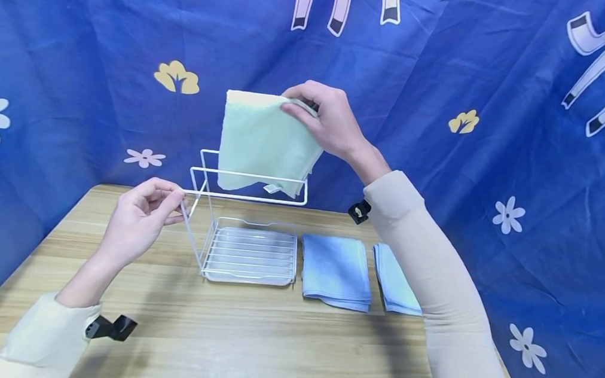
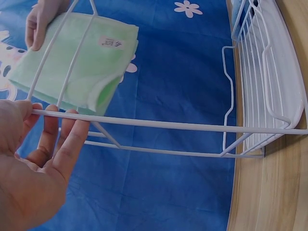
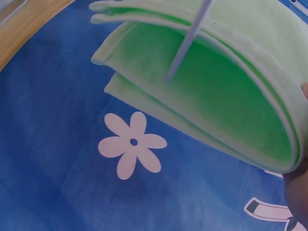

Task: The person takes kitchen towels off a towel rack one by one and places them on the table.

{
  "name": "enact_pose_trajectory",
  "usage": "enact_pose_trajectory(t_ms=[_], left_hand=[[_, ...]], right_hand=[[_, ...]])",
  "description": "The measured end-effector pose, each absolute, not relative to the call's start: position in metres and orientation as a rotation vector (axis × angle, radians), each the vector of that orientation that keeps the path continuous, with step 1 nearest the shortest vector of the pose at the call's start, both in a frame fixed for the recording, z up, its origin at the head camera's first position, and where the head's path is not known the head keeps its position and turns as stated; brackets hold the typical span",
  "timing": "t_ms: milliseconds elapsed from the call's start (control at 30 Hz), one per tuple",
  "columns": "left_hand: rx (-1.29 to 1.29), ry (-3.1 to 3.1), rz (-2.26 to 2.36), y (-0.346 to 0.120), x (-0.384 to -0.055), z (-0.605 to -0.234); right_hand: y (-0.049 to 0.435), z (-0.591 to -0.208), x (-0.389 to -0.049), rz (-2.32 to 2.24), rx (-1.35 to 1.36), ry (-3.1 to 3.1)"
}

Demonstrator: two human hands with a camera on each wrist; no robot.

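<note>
A folded pale green towel (image 1: 264, 131) hangs from my right hand (image 1: 330, 119), which pinches its top right corner between thumb and fingers. The towel is at the top of a white wire rack (image 1: 248, 197), with one top rail crossing in front of its lower part. In the right wrist view, a white rod (image 3: 190, 41) reaches between the layers of the green towel. My left hand (image 1: 140, 217) grips the rack's upper left corner. From the left wrist view, its fingers (image 2: 72, 139) curl round the white wire and a label shows on the towel.
Below, the rack has a wire shelf over a white tray (image 1: 248, 279), resting on the wooden table (image 1: 246, 340). To its right lie a folded blue cloth (image 1: 335, 270) and another blue cloth (image 1: 394, 281), partly behind my right sleeve. A blue patterned curtain (image 1: 230, 32) stands behind.
</note>
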State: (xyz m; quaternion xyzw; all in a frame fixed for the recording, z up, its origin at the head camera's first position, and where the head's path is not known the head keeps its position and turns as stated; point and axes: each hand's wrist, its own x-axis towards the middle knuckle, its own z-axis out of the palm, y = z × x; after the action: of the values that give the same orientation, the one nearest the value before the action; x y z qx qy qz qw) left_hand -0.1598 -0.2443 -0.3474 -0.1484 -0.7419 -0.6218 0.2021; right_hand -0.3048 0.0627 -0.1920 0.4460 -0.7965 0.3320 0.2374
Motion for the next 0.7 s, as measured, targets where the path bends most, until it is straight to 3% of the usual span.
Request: enact_pose_trajectory(t_ms=[700], left_hand=[[-0.395,-2.061,-1.759,-0.244,-0.157,-0.347]], right_hand=[[0.067,-0.176,-0.292,0.956,1.26,-1.987]])
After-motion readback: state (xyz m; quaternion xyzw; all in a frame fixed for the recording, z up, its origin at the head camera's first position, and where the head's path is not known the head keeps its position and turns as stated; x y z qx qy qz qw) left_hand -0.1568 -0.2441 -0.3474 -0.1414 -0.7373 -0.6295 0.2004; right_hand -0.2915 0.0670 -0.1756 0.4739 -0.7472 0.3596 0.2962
